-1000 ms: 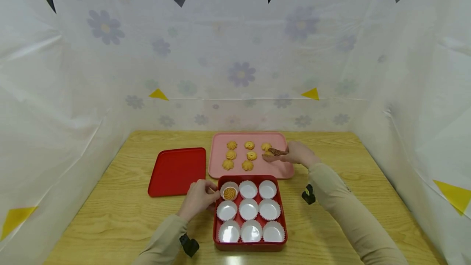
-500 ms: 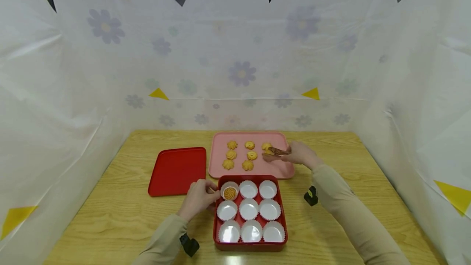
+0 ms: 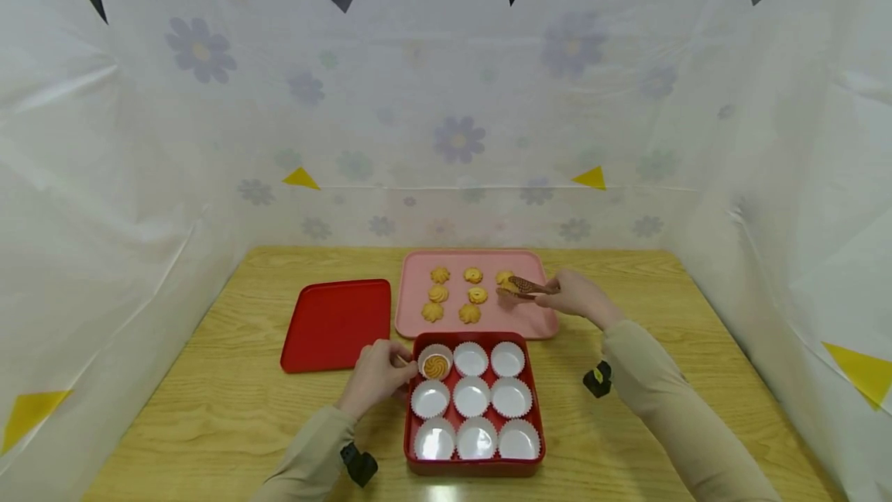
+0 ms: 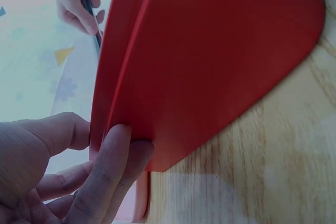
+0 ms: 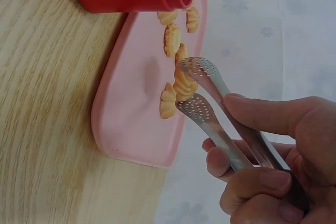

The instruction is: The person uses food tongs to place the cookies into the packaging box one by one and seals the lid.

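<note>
In the head view my right hand (image 3: 581, 297) holds metal tongs (image 5: 231, 121) over the right part of the pink tray (image 3: 533, 324). Between the perforated tips of the tongs is a swirled cookie (image 5: 185, 85); whether it is clear of the tray I cannot tell. My left hand (image 3: 379, 374) pinches the far left wall of the red box (image 3: 474, 468), thumb at the rim and fingers against the outside. White paper cups (image 3: 471, 397) stand in rows inside the box. A piped cookie (image 3: 435, 367) sits in the far left cup.
Several more cookies (image 3: 469, 313) lie in rows on the pink tray, behind the box. A flat red lid or tray (image 3: 337, 325) lies on the wooden table (image 3: 223, 401), left of the pink tray. Patterned white sheeting (image 3: 390, 99) encloses the back and sides.
My right hand has shifted slightly to the right and its wrist has turned, with the tongs staying around the cookie. The left hand and the box have not moved.
</note>
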A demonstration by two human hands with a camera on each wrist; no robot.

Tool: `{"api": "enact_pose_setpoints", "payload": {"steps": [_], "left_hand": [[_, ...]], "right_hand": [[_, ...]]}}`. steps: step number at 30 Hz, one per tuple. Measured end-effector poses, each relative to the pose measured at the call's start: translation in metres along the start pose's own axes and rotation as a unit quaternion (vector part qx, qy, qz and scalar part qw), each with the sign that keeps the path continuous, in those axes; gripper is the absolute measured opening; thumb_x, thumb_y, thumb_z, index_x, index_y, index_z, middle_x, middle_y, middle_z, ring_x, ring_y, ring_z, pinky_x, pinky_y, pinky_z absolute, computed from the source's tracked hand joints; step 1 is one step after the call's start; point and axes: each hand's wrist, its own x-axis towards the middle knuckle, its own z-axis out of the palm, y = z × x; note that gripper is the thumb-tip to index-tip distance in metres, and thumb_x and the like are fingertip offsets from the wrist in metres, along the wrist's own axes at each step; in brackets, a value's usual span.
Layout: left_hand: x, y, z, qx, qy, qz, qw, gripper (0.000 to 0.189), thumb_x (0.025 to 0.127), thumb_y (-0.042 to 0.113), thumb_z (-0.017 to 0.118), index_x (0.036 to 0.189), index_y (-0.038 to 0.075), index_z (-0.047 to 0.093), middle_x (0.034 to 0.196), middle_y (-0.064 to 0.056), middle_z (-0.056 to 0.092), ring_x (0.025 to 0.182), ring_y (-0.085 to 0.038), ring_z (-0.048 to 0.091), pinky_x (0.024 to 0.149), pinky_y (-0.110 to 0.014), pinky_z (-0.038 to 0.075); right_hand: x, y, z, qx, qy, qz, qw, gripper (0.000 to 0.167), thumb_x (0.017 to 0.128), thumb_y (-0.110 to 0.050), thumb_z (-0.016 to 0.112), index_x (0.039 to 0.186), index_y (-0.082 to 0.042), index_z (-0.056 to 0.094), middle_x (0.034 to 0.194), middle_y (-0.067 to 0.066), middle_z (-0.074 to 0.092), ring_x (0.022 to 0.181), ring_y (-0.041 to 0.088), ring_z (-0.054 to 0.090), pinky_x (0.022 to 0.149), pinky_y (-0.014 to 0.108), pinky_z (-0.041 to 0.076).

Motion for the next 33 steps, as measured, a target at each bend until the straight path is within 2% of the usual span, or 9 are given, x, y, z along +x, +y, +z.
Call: {"api": "enact_pose_setpoints", "payload": {"steps": [4, 11, 19, 26, 33], "left_hand": [[0.000, 0.000, 0.000, -0.002, -0.001, -0.003, 1.0000, 0.014, 0.088, 0.006, 0.072, 0.098, -0.005, 0.073, 0.078, -0.016, 0.075, 0.056, -0.018, 0.070, 0.055, -0.030, 0.059], [0.001, 0.000, 0.000, 0.000, -0.002, -0.004, 1.0000, 0.015, 0.088, 0.006, 0.072, 0.098, -0.005, 0.073, 0.078, -0.015, 0.075, 0.057, -0.018, 0.070, 0.055, -0.029, 0.058], [0.001, 0.000, 0.000, 0.003, 0.001, -0.007, 1.0000, 0.014, 0.088, 0.006, 0.073, 0.098, -0.004, 0.073, 0.077, -0.014, 0.075, 0.057, -0.017, 0.070, 0.056, -0.029, 0.058], [0.000, 0.001, 0.000, 0.004, 0.003, -0.008, 1.0000, 0.014, 0.087, 0.005, 0.073, 0.097, -0.004, 0.073, 0.077, -0.013, 0.074, 0.057, -0.017, 0.070, 0.056, -0.030, 0.059], [-0.001, 0.001, 0.000, 0.004, 0.001, -0.007, 1.0000, 0.014, 0.088, 0.005, 0.073, 0.097, -0.004, 0.073, 0.077, -0.014, 0.074, 0.057, -0.018, 0.070, 0.056, -0.030, 0.059]], "right_hand": [[-0.007, -0.003, -0.002, 0.002, -0.001, -0.003, 1.0000, 0.033, 0.097, -0.029, 0.064, 0.104, 0.002, 0.073, 0.070, 0.001, 0.054, 0.057, 0.012, 0.035, 0.054, 0.028, 0.031], [-0.017, -0.005, -0.004, 0.020, 0.006, -0.034, 0.9992, 0.031, 0.097, -0.026, 0.064, 0.106, 0.003, 0.073, 0.072, 0.004, 0.060, 0.055, 0.011, 0.037, 0.054, 0.028, 0.034], [-0.032, -0.007, -0.008, -0.001, 0.021, -0.064, 0.9977, 0.030, 0.097, -0.026, 0.064, 0.105, 0.001, 0.074, 0.062, 0.000, 0.051, 0.052, 0.011, 0.036, 0.051, 0.028, 0.034], [-0.045, -0.009, -0.010, -0.004, 0.026, -0.089, 0.9957, 0.036, 0.097, -0.025, 0.065, 0.119, 0.003, 0.070, 0.056, -0.003, 0.044, 0.049, 0.011, 0.033, 0.049, 0.027, 0.033], [-0.057, -0.011, -0.010, 0.000, 0.030, -0.108, 0.9937, 0.035, 0.097, -0.026, 0.066, 0.119, 0.001, 0.071, 0.055, -0.005, 0.036, 0.049, 0.010, 0.029, 0.048, 0.026, 0.029]]}}
